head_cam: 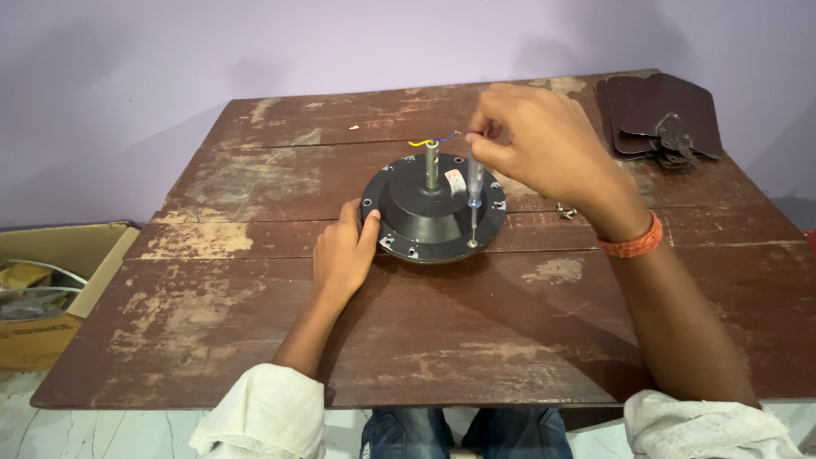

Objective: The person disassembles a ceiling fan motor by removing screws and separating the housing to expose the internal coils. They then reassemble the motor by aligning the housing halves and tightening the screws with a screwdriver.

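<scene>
Item one: our left hand [342,252], fingers curled loosely and pressed flat against the near-left rim of the black round fan motor [433,208], bracing it without enclosing it. Item two: our right hand [535,144], fingertips pinched shut on the clear handle of a screwdriver [473,200], which stands upright just below the fingers with its tip on the motor's near-right rim. Item three: a metal shaft [432,164], upright from the motor's centre, just left of the screwdriver, with yellow and blue wires [429,140] at its top. Item four: loose screws [566,210], on the worn wooden table [255,340] beneath our right wrist. Item five: stacked brown fan blades [659,115], well right of that hand, at the far corner.
</scene>
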